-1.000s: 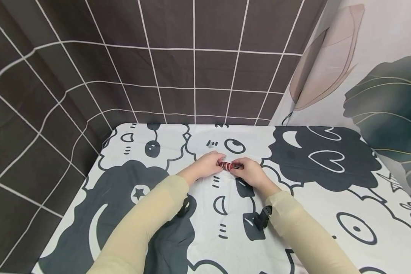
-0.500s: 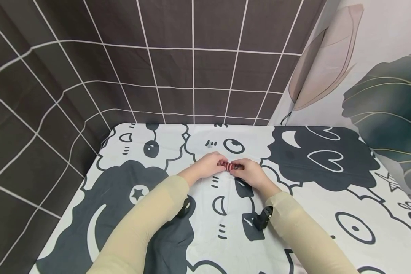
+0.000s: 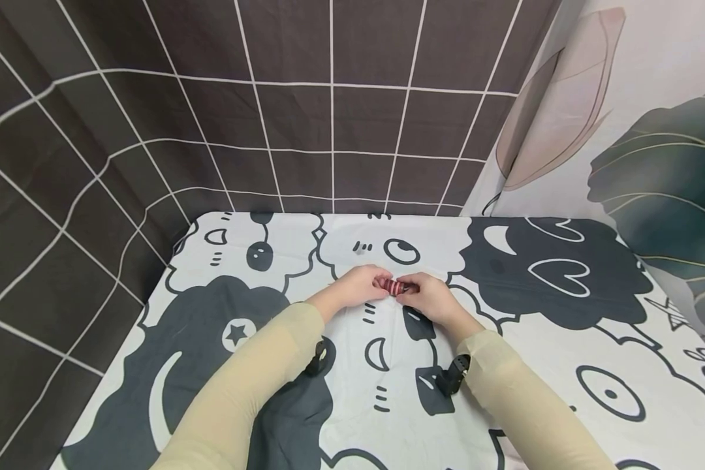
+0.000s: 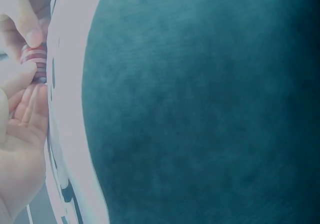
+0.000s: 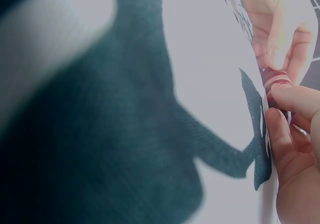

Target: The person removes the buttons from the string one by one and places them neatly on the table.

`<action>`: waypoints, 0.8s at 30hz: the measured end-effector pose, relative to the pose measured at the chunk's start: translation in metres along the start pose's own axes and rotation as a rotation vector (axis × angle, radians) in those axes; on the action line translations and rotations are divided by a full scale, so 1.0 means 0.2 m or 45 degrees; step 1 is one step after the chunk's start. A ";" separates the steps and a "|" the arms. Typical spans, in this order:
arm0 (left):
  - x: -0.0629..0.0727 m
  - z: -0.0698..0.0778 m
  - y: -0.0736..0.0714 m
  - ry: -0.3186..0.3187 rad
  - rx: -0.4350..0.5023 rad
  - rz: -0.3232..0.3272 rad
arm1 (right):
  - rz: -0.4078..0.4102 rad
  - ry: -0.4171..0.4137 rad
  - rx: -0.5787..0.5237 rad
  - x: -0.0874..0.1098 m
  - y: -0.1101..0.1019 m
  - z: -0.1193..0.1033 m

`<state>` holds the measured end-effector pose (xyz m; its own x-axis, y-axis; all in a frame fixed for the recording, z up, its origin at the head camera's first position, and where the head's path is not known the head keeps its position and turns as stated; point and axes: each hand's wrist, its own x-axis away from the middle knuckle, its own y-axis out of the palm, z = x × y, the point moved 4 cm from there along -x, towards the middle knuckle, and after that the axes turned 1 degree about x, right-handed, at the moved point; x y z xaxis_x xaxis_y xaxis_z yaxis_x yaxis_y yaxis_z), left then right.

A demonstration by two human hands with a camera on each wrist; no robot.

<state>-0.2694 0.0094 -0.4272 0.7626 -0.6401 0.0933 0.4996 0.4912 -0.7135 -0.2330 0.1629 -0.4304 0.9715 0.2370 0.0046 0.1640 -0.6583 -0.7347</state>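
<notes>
A small short cylinder (image 3: 393, 287) with red, pale and dark bands lies between my two hands, near the middle of the bedspread in the head view. My left hand (image 3: 361, 286) pinches its left end; in the left wrist view the left thumb (image 4: 22, 78) lies across the banded cylinder (image 4: 35, 58). From the other side my right hand (image 3: 431, 297) holds the right end between thumb and fingertips. The right wrist view shows both thumbs on the banded cylinder (image 5: 278, 77), close over the cloth. Its ends are partly hidden by fingers.
A white and dark grey cartoon-print cloth (image 3: 358, 418) covers the surface under both arms. Behind it and to the left hangs a dark grid-patterned curtain (image 3: 294, 117). A leaf-print curtain (image 3: 658, 78) hangs at the right. Each wrist wears a small black camera.
The banded cylinder has shifted slightly right and toward me, and its left part shows more. The left fingers have lowered a little; the right hand has barely moved.
</notes>
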 end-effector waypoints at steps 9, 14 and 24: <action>0.01 -0.01 -0.01 0.015 -0.014 -0.008 | -0.024 0.053 -0.066 0.00 0.01 0.02; 0.01 -0.03 -0.01 0.046 0.045 0.027 | -0.037 0.081 -0.142 0.01 0.01 0.04; 0.03 -0.03 -0.03 0.077 -0.020 0.070 | -0.015 0.058 -0.528 0.01 0.02 0.04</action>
<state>-0.2709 0.0000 -0.4257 0.7625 -0.6468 0.0118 0.4505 0.5178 -0.7273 -0.2327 0.1662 -0.4387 0.9742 0.2204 0.0486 0.2212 -0.8899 -0.3990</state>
